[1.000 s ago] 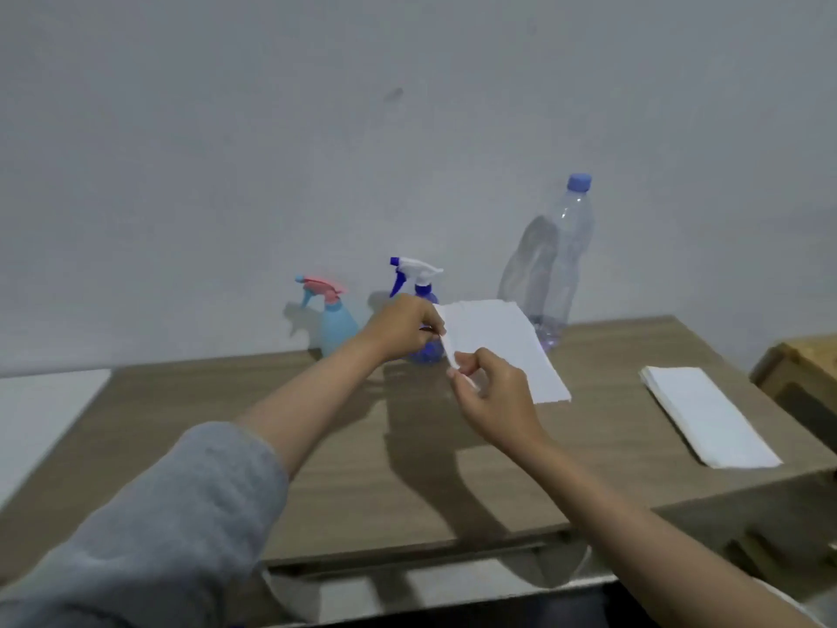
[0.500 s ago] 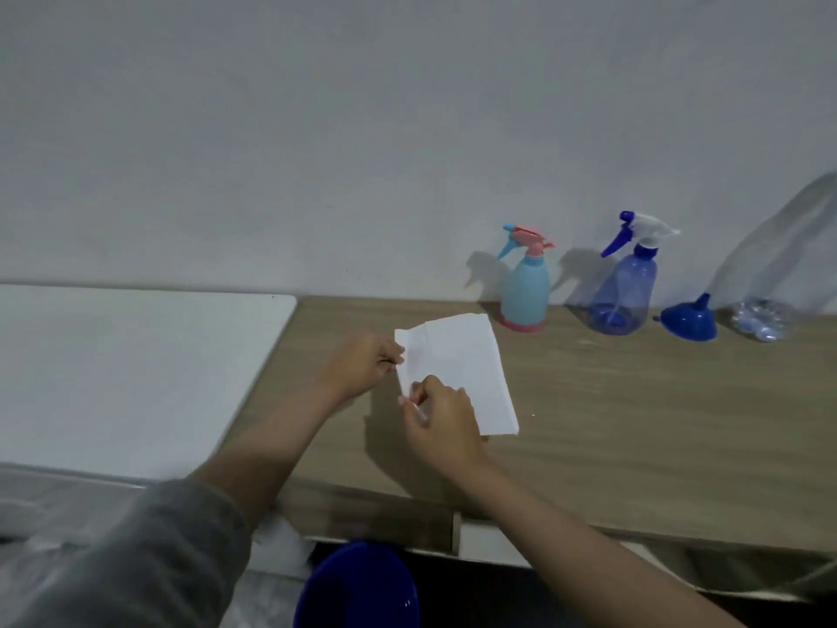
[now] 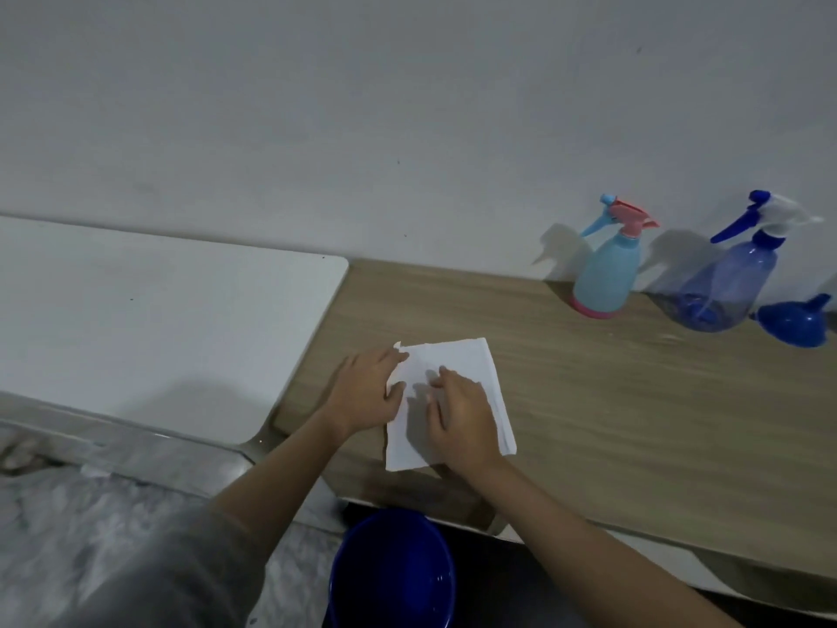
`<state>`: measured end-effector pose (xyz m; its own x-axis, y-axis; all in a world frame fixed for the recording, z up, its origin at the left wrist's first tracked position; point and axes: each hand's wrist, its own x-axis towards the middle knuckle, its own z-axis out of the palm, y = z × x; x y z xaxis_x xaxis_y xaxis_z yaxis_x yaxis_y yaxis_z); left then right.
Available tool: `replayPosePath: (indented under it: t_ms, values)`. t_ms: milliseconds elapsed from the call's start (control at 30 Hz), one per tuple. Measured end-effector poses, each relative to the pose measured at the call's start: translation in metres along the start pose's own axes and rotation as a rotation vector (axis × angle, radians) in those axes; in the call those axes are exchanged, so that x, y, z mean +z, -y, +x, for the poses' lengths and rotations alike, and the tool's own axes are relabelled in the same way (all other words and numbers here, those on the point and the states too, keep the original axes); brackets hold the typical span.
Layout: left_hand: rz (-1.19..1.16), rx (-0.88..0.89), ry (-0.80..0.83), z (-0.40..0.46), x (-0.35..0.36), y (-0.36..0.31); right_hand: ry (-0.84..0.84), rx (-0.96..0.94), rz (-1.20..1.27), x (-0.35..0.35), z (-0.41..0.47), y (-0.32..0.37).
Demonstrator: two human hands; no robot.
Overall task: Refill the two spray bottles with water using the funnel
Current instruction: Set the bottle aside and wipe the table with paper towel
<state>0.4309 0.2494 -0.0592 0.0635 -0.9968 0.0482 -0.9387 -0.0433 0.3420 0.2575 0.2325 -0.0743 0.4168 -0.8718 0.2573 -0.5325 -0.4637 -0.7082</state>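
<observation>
Spray bottles, dark blue (image 3: 729, 283) and light blue (image 3: 604, 274), stand capped by the wall beside the funnel (image 3: 795, 324), refill apparently not started, both hands, left (image 3: 367, 392) and right (image 3: 459, 414), pressing a paper towel (image 3: 471, 369) flat on the wooden table (image 3: 634, 401).

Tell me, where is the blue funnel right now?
In the head view the funnel sits upside down at the far right edge of the wooden table, near the wall, just right of the blue bottle.
</observation>
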Motion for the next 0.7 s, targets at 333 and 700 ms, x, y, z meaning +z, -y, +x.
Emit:
replayPosePath:
  t_ms: [333,700]
  values:
    - [0.291,-0.103,0.260,-0.010,0.038,-0.010,0.409,-0.025,-0.454,0.020,0.025,-0.050]
    - [0.281,0.014,0.204,0.015,0.063,-0.044,0.361,0.047,-0.485,-0.016,0.024,-0.088]
